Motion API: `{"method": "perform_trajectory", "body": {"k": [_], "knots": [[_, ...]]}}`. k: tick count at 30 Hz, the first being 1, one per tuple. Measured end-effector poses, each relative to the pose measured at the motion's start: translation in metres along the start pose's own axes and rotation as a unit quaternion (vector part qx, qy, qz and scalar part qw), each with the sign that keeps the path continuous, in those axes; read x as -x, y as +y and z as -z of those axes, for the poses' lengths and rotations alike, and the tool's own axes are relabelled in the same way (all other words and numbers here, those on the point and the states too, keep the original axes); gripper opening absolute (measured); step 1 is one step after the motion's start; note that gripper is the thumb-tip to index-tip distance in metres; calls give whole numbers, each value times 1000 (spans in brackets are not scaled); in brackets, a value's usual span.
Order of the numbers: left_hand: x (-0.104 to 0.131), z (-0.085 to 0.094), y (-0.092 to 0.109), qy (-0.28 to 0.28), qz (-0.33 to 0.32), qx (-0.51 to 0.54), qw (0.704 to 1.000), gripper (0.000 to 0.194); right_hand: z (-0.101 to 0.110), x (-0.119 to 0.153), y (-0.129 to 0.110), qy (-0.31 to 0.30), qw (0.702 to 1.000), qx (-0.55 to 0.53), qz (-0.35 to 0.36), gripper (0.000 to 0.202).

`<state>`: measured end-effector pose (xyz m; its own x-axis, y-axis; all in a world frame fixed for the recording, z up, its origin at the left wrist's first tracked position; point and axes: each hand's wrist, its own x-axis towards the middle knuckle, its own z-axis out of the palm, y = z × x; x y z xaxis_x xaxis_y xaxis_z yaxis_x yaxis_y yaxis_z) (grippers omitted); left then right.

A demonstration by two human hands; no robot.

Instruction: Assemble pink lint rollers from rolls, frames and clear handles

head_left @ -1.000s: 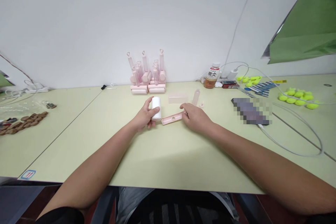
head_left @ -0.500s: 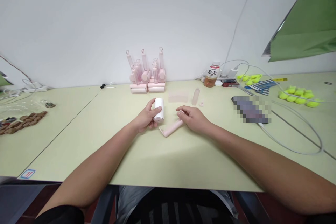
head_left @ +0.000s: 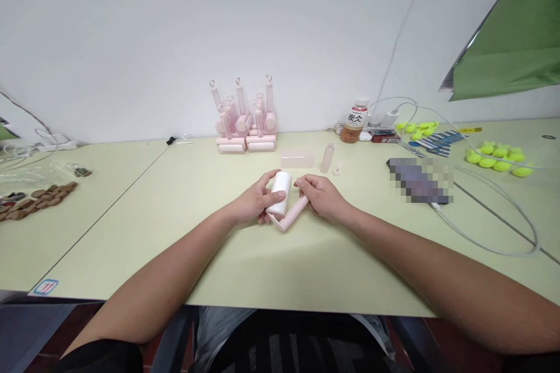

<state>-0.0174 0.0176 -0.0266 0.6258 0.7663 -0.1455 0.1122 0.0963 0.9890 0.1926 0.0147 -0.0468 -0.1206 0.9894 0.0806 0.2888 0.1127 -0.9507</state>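
My left hand (head_left: 256, 201) is wrapped round a white lint roller refill (head_left: 280, 193), tilted with its lower end close against a pink lint roller handle (head_left: 292, 217). Fingers of my right hand (head_left: 322, 195) are closed on the upper end of that handle, whose bent end points toward my left hand. Whether roll and handle are joined cannot be told. Beyond my hands lie a translucent pink cover (head_left: 297, 158), a clear pink tube (head_left: 326, 158) and a small pink ring-shaped piece (head_left: 336, 169).
Several pink lint rollers (head_left: 245, 122) stand against the wall. To the right are a drink bottle (head_left: 354, 121), a phone (head_left: 417, 180) with its white cable (head_left: 481, 250), and yellow-green pieces (head_left: 499, 157). Brown pieces (head_left: 39, 201) lie at far left.
My left hand has moved right with the white refill, which is now tilted and brought up to the handle's bent end. My right hand has shifted only slightly.
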Motion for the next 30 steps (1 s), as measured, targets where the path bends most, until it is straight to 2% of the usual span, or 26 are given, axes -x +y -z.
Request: {"method": "perform_trajectory", "body": {"k": [5,8,11,16,23,26,30], "knots": [[2,-4,3,-30,6,5,1000,88,-3,4,-5,13,1000,-9,-8,37],[2,-5,2,-34,3,18,999,86,-6,7,-10,13,997,-62,-49,35],[2,-4,3,-27,-2,19,999,84,-6,7,-14,-17,985,-129,-113,33],[4,1,6,-27,0,12,1000,81,1,4,-14,-86,947,-239,-198,22],[6,5,5,-56,-45,-61,996,82,11,0,-13,-157,904,-355,-180,14],[7,5,5,-63,-74,-116,988,84,11,0,-13,-155,907,-346,-181,26],[9,4,7,-65,-104,-217,968,80,11,4,-12,-172,932,-279,-155,42]]}}
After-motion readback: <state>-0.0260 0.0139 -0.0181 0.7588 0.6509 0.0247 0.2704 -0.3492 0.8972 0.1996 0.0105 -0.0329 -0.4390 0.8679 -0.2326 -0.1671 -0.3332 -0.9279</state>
